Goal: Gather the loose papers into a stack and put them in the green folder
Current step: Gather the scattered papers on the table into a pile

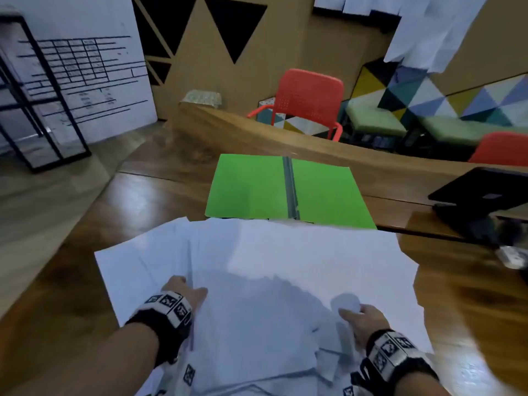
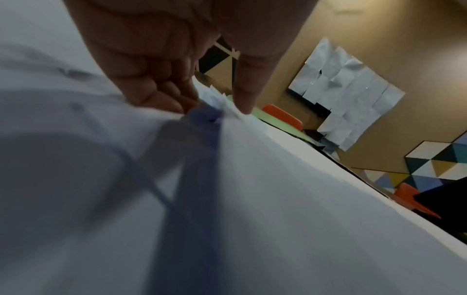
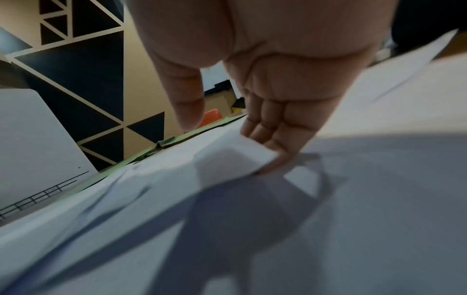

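Note:
The green folder [image 1: 251, 187] lies open on the wooden table [image 1: 457, 281], with a metal fastener [image 1: 290, 187] along its spine. Just in front of it, a loose, uneven spread of white papers [image 1: 285, 258] overlaps the folder's near edge. My left hand [image 1: 185, 287] grips the papers' left part; in the left wrist view the left hand [image 2: 215, 107] has fingers curled under the papers [image 2: 278, 189] and the thumb on top. My right hand [image 1: 357, 312] holds the right part, where a sheet curls over it; the right hand [image 3: 225, 131] has fingers under a bent sheet [image 3: 227, 155].
A black laptop [image 1: 483, 195] stands on the table at the right, with a small silvery object [image 1: 511, 257] near it. Red chairs [image 1: 308, 101] stand beyond the far edge. A black metal shelf [image 1: 43, 110] stands on the floor at the left.

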`<action>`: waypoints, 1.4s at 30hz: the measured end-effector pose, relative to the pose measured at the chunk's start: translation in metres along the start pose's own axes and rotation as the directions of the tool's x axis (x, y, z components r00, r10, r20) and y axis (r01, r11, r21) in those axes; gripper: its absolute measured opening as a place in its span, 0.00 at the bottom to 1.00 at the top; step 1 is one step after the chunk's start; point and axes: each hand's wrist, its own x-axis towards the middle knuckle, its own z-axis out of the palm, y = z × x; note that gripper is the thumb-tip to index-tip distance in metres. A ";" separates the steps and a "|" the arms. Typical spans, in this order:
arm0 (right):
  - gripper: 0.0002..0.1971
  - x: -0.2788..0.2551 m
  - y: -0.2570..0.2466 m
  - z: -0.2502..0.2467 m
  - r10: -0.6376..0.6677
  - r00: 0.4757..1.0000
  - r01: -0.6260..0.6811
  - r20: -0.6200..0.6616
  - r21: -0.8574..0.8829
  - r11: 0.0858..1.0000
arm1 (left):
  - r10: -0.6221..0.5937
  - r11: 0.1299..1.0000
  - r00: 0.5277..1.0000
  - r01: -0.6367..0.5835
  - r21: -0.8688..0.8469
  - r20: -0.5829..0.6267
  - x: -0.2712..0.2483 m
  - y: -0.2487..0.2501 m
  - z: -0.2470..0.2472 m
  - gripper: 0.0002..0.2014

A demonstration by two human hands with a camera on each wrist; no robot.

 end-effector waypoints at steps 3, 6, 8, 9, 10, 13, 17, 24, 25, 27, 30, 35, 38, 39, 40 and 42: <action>0.21 -0.007 -0.009 0.010 -0.134 0.991 0.135 0.013 -0.055 0.989 | 0.142 0.986 0.980 -0.152 0.070 0.140 0.000 0.002 0.003 0.08; 0.20 -0.013 -0.009 0.007 -0.172 0.983 0.177 0.065 -0.078 0.981 | 0.167 0.976 0.969 -0.189 0.106 0.183 0.002 0.000 0.001 0.12; 0.19 -0.014 -0.003 -0.006 -0.188 0.980 0.195 0.067 -0.118 0.974 | 0.159 0.969 0.975 -0.185 0.166 0.155 0.004 -0.006 -0.010 0.13; 0.18 -0.015 0.001 -0.014 -0.198 0.977 0.208 0.083 -0.137 0.969 | 0.154 0.966 0.974 -0.183 0.181 0.165 0.004 -0.010 -0.017 0.13; 0.17 -0.017 0.006 -0.022 -0.186 0.976 0.203 0.116 -0.160 0.966 | 0.149 0.964 0.971 -0.186 0.191 0.189 0.002 -0.014 -0.023 0.14; 0.15 -0.018 0.022 -0.031 -0.185 0.960 0.219 0.211 -0.149 0.964 | 0.148 0.963 0.965 -0.191 0.192 0.218 0.004 -0.029 -0.033 0.18; 0.11 -0.034 0.018 -0.016 -0.196 0.924 0.228 0.329 -0.059 0.972 | 0.125 0.980 0.982 -0.144 0.134 0.142 0.002 -0.036 -0.020 0.15; 0.20 -0.049 -0.004 0.027 -0.194 0.955 0.186 0.224 0.057 0.981 | 0.157 0.979 0.971 -0.177 0.100 0.181 -0.013 -0.028 -0.002 0.25; 0.22 -0.052 -0.006 0.030 -0.194 0.960 0.182 0.204 0.074 0.981 | 0.157 0.974 0.961 -0.188 0.125 0.226 -0.014 -0.029 -0.004 0.29; 0.21 -0.056 -0.007 0.033 -0.215 0.966 0.199 0.146 0.118 0.973 | 0.148 0.949 0.938 -0.224 0.222 0.314 -0.013 -0.031 -0.010 0.31; 0.17 -0.054 -0.002 0.029 -0.243 0.968 0.228 0.059 0.185 0.956 | 0.120 0.914 0.924 -0.246 0.323 0.364 -0.016 -0.032 -0.022 0.22; 0.07 -0.051 -0.004 0.008 -0.205 0.979 0.200 -0.008 0.257 0.945 | 0.113 0.993 0.953 -0.106 -0.043 0.283 -0.007 -0.047 -0.031 0.09; 0.05 -0.043 -0.004 -0.007 -0.197 0.976 0.213 -0.091 0.232 0.949 | 0.075 0.984 0.959 -0.027 -0.177 0.272 0.000 -0.052 -0.037 0.13; 0.06 -0.040 -0.004 -0.013 -0.191 0.972 0.218 -0.137 0.225 0.949 | 0.073 0.982 0.963 -0.023 -0.188 0.261 0.002 -0.053 -0.038 0.12; 0.07 -0.038 -0.004 -0.019 -0.191 0.967 0.228 -0.171 0.231 0.946 | 0.071 0.978 0.967 -0.019 -0.206 0.245 0.004 -0.054 -0.040 0.09; 0.07 -0.040 -0.007 -0.026 -0.195 0.966 0.235 -0.169 0.263 0.936 | 0.062 0.973 0.969 -0.005 -0.232 0.238 0.008 -0.055 -0.038 0.08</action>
